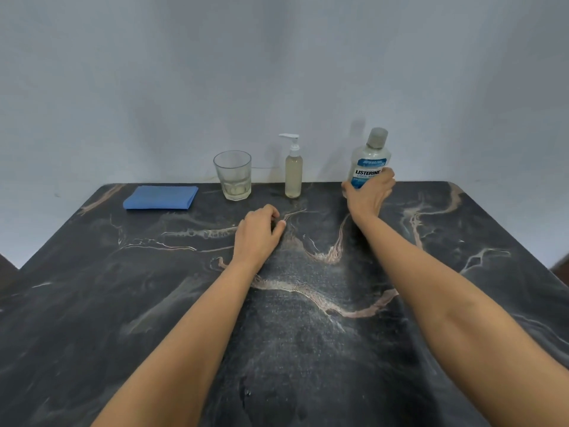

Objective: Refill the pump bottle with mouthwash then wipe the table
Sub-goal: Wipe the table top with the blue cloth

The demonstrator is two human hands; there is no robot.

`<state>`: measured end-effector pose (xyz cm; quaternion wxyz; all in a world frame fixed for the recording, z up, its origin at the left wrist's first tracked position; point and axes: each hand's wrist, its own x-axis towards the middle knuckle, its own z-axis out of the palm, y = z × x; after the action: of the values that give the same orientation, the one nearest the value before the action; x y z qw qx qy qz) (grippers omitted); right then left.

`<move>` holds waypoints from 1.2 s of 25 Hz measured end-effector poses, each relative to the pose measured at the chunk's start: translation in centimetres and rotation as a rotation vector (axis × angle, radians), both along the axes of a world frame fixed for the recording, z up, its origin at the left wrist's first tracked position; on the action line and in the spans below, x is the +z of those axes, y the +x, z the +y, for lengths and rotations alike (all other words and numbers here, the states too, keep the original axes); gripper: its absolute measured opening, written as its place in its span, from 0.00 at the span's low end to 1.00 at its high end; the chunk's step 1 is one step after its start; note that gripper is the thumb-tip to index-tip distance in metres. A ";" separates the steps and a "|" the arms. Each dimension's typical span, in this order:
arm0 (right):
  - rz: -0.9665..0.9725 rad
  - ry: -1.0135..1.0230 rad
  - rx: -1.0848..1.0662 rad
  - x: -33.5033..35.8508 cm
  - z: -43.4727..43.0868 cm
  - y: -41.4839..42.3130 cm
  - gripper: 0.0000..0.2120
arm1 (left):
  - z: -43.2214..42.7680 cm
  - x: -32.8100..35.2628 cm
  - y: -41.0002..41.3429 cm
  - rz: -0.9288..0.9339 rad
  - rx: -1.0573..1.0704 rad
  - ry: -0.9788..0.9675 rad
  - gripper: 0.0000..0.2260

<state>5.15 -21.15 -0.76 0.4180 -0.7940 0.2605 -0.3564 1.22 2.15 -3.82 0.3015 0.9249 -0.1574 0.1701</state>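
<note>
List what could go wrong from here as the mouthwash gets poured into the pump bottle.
1. The pump bottle is slim and already looks nearly full, so pouring from the mouthwash bottle that the right hand grips may overflow onto the table.
2. The left hand holds nothing; unsteadied, the pump bottle could tip toward the glass beside it.

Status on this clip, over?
Right hand grips mouthwash bottle, cap on. Left hand curled, empty. Pump bottle unopened. Nothing blocking.
</note>
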 end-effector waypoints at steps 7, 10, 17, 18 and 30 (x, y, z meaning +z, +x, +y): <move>0.020 -0.049 -0.003 -0.7 -0.1 0.8 0.36 | 1.3 0.6 -1.8 0.079 -0.015 -0.161 0.09; 0.078 -0.016 -0.008 -0.4 0.1 0.5 0.37 | 5.1 1.1 -3.8 0.090 -0.006 -0.162 0.08; 0.131 -0.145 0.023 -0.2 10.2 -2.6 0.25 | 19.8 1.3 -6.6 0.157 0.239 -0.104 0.13; 0.068 -0.244 0.217 -0.3 13.2 -2.9 0.19 | 20.9 0.9 -6.8 0.151 0.264 -0.114 0.13; 0.219 -0.962 0.903 -1.0 31.1 4.2 0.14 | 21.9 -1.0 -6.6 0.085 0.319 -0.231 0.08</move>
<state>9.34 9.98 -1.71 0.0966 -0.9546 -0.2444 -0.1404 -5.41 24.07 -4.78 0.3810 0.9038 0.0244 0.1935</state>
